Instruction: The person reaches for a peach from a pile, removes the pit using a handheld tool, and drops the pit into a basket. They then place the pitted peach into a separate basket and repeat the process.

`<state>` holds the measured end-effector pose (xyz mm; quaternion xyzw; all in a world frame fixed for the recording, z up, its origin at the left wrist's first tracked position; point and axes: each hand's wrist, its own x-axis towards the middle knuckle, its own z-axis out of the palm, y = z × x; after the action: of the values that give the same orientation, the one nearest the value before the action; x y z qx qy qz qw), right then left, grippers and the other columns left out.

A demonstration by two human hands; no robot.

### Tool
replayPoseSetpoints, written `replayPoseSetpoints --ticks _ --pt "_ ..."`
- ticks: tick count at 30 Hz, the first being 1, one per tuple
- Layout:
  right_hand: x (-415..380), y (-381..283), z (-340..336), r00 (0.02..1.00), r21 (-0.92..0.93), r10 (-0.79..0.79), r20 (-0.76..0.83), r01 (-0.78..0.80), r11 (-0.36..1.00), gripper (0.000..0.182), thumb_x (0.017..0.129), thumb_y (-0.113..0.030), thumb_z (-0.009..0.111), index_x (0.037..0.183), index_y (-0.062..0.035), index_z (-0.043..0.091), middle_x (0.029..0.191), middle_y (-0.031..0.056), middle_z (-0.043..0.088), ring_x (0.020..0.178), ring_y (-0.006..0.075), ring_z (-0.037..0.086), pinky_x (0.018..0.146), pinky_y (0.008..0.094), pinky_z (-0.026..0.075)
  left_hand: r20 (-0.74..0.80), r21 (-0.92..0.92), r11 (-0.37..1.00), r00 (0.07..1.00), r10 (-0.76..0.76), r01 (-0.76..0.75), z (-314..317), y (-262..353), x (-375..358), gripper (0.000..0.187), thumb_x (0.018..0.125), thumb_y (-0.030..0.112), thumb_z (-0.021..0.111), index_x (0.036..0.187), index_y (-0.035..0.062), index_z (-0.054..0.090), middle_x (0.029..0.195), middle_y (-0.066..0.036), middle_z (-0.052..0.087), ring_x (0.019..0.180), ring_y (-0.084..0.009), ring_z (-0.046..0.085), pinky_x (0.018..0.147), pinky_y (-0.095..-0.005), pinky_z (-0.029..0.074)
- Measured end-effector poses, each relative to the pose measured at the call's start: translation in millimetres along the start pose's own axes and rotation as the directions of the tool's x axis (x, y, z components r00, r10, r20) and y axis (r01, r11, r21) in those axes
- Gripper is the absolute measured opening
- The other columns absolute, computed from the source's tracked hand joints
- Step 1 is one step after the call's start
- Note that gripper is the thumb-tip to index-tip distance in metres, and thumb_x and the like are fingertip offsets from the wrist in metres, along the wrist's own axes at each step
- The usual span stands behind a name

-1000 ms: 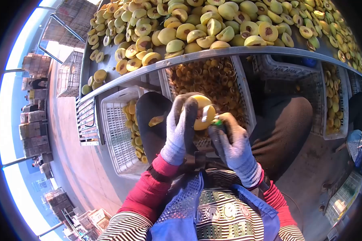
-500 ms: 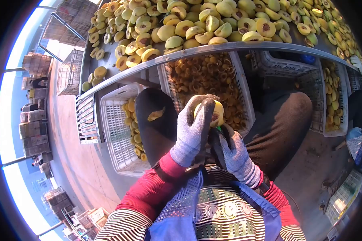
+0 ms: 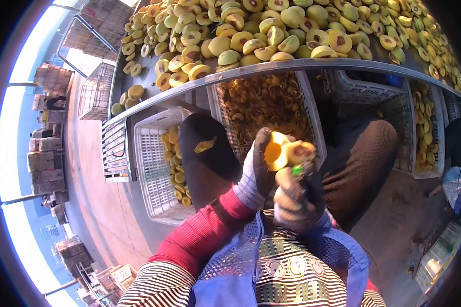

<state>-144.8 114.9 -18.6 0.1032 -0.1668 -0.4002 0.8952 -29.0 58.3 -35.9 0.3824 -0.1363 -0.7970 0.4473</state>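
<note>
Fruit half (image 3: 275, 153), hollowed and yellow, sits over the scrap crate (image 3: 313, 115) with the left hand's (image 3: 257, 162) fingers wrapped around its side. The right hand's (image 3: 292, 200) fingers curl around a small green tool (image 3: 297, 170). Working this close, a slip could nick the left fingers; juicy flesh could slide from a loose grip, and the brown-centred piece (image 3: 302, 151) beside it could drop.

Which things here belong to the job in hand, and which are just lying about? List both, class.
Seemingly part of the job:
yellow fruit half in the left hand
brown-centred piece beside it
green object in the right hand, mostly hidden
fruit heap on the table
crate of scraps below

Seemingly just lying about:
scrap on the trouser leg
stacked crates, left background
</note>
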Motion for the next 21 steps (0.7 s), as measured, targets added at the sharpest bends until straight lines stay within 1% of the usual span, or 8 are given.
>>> replayPoseSetpoints --ticks 3,5,7,9,11,13,17,21 --pt "-1.9 -12.1 -11.1 0.969 0.087 -0.019 -0.248 0.042 0.995 0.047 0.099 -0.049 0.036 0.077 -0.0079 0.044 0.052 -0.0007 0.038 0.036 0.0069 0.032 0.03 0.0221 0.027 -0.093 0.058 0.995 0.992 0.084 -0.079 -18.3 34.0 -11.5 0.04 0.095 0.041 0.052 0.107 0.0036 0.058 0.095 -0.008 0.062 0.091 -0.0201 0.061 0.081 -0.0325 0.051" --pt "-6.1 -11.5 -25.8 0.931 0.116 0.081 -0.355 -0.042 0.992 0.049 0.097 -0.052 0.038 0.08 -0.007 0.049 0.051 -0.0016 0.035 0.036 0.0066 0.031 0.029 0.0218 0.026 -0.125 0.43 0.755 0.796 0.593 -0.495 -68.9 75.0 -19.2 0.043 0.098 0.04 0.047 0.118 0.0037 0.054 0.104 -0.009 0.06 0.093 -0.0174 0.06 0.082 -0.031 0.053" --pt "-7.5 -8.9 -23.4 0.894 -0.034 0.071 -0.443 -0.095 0.995 0.05 0.097 -0.052 0.039 0.082 -0.0064 0.051 0.05 -0.0021 0.034 0.035 0.0061 0.029 0.029 0.0216 0.026 -0.145 0.691 0.52 0.609 0.78 -0.502 -81.6 137.0 -36.4 0.032 0.099 0.029 0.047 0.111 0.0008 0.057 0.096 -0.007 0.062 0.084 -0.0151 0.061 0.072 -0.0257 0.052" --pt "-4.4 -10.9 -20.2 0.896 -0.096 0.039 -0.441 -0.091 0.991 0.048 0.097 -0.05 0.04 0.083 -0.0056 0.052 0.05 -0.0021 0.036 0.034 0.0056 0.03 0.029 0.0209 0.024 0.025 0.872 -0.325 0.628 0.778 0.367 -147.2 192.3 -33.5 0.039 0.088 0.032 0.063 0.114 0.0033 0.058 0.111 -0.02 0.058 0.099 -0.0325 0.058 0.085 -0.0387 0.047" --pt "1.2 -14.6 -27.0 0.894 -0.113 0.05 -0.446 -0.111 0.987 0.047 0.098 -0.049 0.04 0.084 -0.0055 0.052 0.051 -0.0019 0.037 0.034 0.0052 0.03 0.029 0.0202 0.023 0.166 0.832 -0.486 0.718 0.676 0.266 -122.2 212.1 -20.7 0.043 0.082 0.034 0.068 0.113 0.0058 0.061 0.114 -0.026 0.054 0.105 -0.0398 0.054 0.088 -0.0435 0.045" --pt "7.8 -13.6 -30.0 0.878 -0.177 0.03 -0.478 -0.13 0.976 0.047 0.098 -0.049 0.04 0.084 -0.0055 0.052 0.051 -0.002 0.037 0.034 0.005 0.029 0.029 0.02 0.022 0.293 0.924 -0.38 0.582 0.759 0.03 -56.2 208.6 12.7 0.04 0.082 0.036 0.068 0.108 0.0059 0.062 0.104 -0.018 0.061 0.096 -0.0361 0.06 0.084 -0.0414 0.047" --pt "10.6 -20.0 -27.9 0.801 -0.32 -0.076 -0.594 -0.149 0.935 0.048 0.1 -0.047 0.036 0.088 -0.0042 0.055 0.052 0.0001 0.039 0.035 0.0072 0.031 0.031 0.0211 0.025 0.012 0.69 -0.652 0.894 0.447 0.316 -27.8 220.0 115.8 0.067 0.079 0.05 0.064 0.134 0.0157 0.046 0.111 -0.016 0.064 0.105 -0.0316 0.061 0.088 -0.0411 0.048" --pt "18.8 -28.7 -24.2 0.684 -0.418 -0.222 -0.695 -0.133 0.899 0.045 0.1 -0.045 0.037 0.088 -0.0055 0.055 0.052 -0.0004 0.038 0.034 0.0075 0.03 0.031 0.0217 0.023 0.268 0.808 -0.589 0.89 0.368 0.0 -62.1 234.3 175.5 0.052 0.08 0.042 0.065 0.122 0.012 0.056 0.101 -0.016 0.067 0.095 -0.0329 0.064 0.083 -0.041 0.049"
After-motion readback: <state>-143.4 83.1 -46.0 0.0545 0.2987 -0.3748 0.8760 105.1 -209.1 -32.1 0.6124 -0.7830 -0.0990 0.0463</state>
